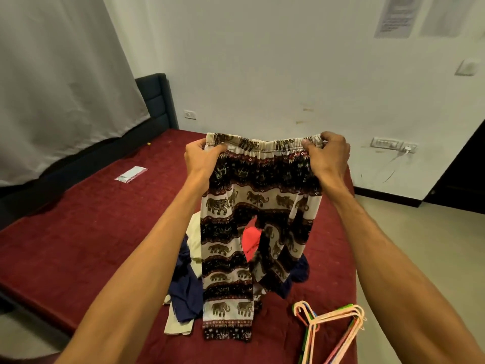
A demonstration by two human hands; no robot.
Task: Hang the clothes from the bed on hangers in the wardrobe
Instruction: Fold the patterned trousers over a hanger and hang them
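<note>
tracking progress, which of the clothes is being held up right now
The elephant-print trousers, gripped at the waistband by the left hand and right hand; the other clothes lie heaped on the bed.

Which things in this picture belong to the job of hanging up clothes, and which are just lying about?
Part of the job: elephant-print trousers, gripped at the waistband by the left hand and right hand; pile of clothes on the bed; plastic hangers.
Just lying about: clear packet on the bed; wall sockets; curtain.
</note>
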